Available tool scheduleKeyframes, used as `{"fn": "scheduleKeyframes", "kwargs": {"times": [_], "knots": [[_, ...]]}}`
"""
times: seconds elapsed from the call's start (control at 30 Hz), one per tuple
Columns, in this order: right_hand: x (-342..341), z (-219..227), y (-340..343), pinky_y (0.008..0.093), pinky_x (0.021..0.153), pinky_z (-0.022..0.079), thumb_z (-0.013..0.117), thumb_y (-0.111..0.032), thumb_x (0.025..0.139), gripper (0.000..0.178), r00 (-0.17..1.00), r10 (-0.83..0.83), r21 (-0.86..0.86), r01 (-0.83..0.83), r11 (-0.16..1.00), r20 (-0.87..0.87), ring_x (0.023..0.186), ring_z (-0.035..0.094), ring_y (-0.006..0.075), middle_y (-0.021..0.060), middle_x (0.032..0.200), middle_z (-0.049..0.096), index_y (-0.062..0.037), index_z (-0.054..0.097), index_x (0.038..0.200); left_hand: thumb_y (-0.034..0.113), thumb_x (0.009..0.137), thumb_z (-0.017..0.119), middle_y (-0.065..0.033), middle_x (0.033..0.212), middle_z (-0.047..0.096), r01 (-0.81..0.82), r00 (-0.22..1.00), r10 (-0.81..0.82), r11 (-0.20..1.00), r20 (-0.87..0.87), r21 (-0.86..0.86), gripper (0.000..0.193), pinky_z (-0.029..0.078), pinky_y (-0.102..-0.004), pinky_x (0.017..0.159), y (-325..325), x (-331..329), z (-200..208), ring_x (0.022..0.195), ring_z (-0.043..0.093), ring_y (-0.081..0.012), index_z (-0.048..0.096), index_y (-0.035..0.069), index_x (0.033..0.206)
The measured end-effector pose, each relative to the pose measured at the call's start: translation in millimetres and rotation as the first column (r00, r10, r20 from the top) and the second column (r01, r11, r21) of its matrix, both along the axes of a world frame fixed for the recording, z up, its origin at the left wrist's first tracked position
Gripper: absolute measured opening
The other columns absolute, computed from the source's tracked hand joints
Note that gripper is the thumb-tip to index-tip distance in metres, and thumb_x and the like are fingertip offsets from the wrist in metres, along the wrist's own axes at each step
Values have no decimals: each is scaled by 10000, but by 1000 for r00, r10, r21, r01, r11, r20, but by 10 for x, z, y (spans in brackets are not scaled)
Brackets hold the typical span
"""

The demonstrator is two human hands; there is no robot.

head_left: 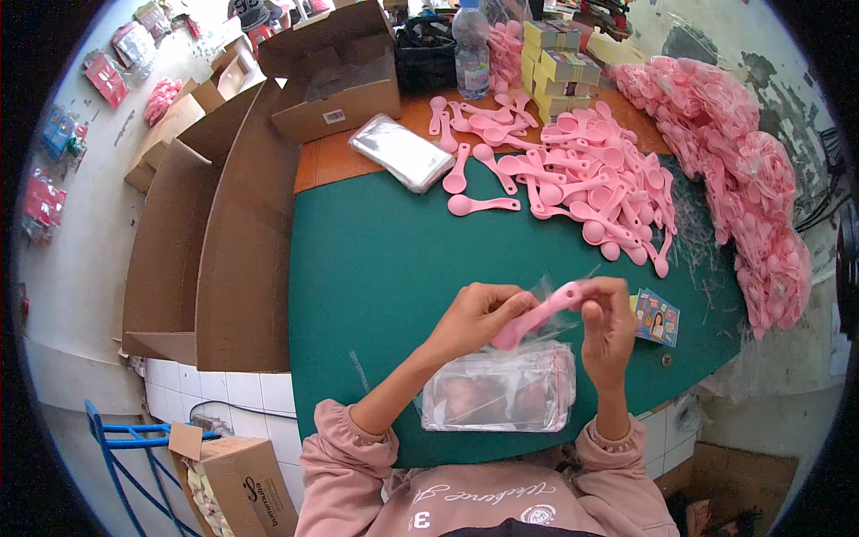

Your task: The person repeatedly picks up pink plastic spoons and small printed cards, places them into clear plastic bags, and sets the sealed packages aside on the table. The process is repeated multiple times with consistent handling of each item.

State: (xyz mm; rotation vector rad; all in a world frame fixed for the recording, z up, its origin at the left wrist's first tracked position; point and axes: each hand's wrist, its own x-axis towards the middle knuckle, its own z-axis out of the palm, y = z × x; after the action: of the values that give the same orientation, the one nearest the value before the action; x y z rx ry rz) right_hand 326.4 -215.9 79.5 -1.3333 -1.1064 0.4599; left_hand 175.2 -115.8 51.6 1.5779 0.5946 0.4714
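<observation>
Between my two hands is a pink measuring spoon (540, 316), tilted, with a clear plastic bag around its lower part. My left hand (479, 315) is closed on the bag at the spoon's bowl end. The fingers of my right hand (608, 322) pinch the handle end near its hole; plastic film shows there too. Just below the hands lies a stack of clear plastic bags (497, 394) on the green table mat (385, 277). Beside my right hand are small printed cards (658, 319).
A large heap of pink spoons (617, 179) covers the far right. Beyond it are bagged spoons (752, 179), bundled card stacks (561, 67) and a water bottle (472, 54). Another bag pack (401, 154) lies near an open carton (331, 76). A tall cardboard box (237, 242) flanks the table's left edge.
</observation>
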Motion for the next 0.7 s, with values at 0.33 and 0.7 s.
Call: {"fn": "scheduleKeyframes", "kwargs": {"times": [0.33, 0.7], "knots": [[766, 619, -206, 480, 906, 352, 377, -627, 816, 646, 846, 337, -58, -345, 937, 413, 1106, 433, 317, 199, 1285, 373, -61, 650, 965, 272, 938, 413, -120, 815, 645, -45, 936, 74, 995, 345, -90, 382, 479, -251, 644, 39, -93, 378, 727, 610, -151, 619, -32, 834], [1717, 74, -610, 320, 655, 465, 673, -289, 718, 329, 826, -306, -531, 544, 650, 472, 708, 576, 199, 116, 828, 596, -50, 616, 938, 271, 938, 401, -162, 734, 639, -97, 914, 136, 988, 381, -120, 337, 494, -237, 566, 642, -914, 558, 657, 633, -168, 533, 3, 782]]}}
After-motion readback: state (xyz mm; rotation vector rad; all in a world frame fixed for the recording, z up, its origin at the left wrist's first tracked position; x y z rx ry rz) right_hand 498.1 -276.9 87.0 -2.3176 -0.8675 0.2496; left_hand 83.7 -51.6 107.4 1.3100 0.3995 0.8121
